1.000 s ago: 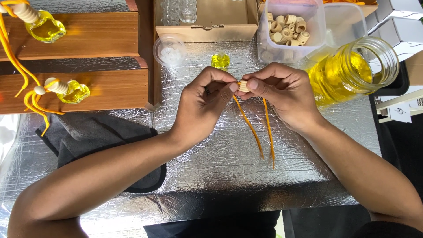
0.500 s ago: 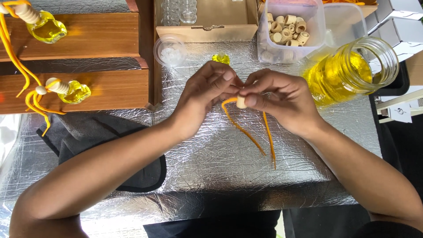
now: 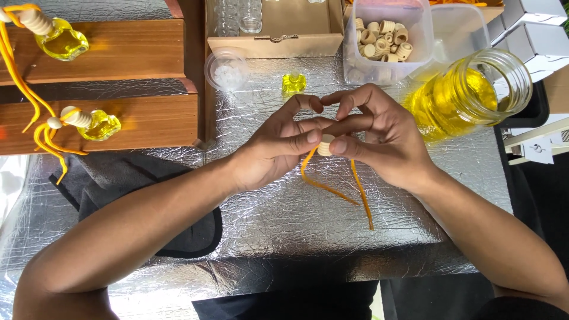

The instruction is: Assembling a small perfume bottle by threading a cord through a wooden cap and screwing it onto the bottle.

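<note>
My left hand [image 3: 275,145] and my right hand [image 3: 379,136] meet over the silver foil mat [image 3: 284,219]. Together they pinch a small pale wooden cap [image 3: 325,145] between thumbs and fingertips. An orange cord [image 3: 332,191] runs through the cap; its two ends trail down onto the foil toward me. A small bottle of yellow liquid [image 3: 294,82] stands just beyond my fingers.
A large glass jar of yellow liquid [image 3: 468,95] sits at the right. A clear tub of wooden caps [image 3: 388,38] and a cardboard box [image 3: 275,29] stand behind. Two finished corded bottles [image 3: 98,123] lie on wooden shelves [image 3: 118,56] at left. A dark cloth [image 3: 118,189] lies near my left arm.
My hands have drawn closer together around the cap. The cord's upper part has bent into a loop under my left thumb, and its ends have shifted slightly on the foil.
</note>
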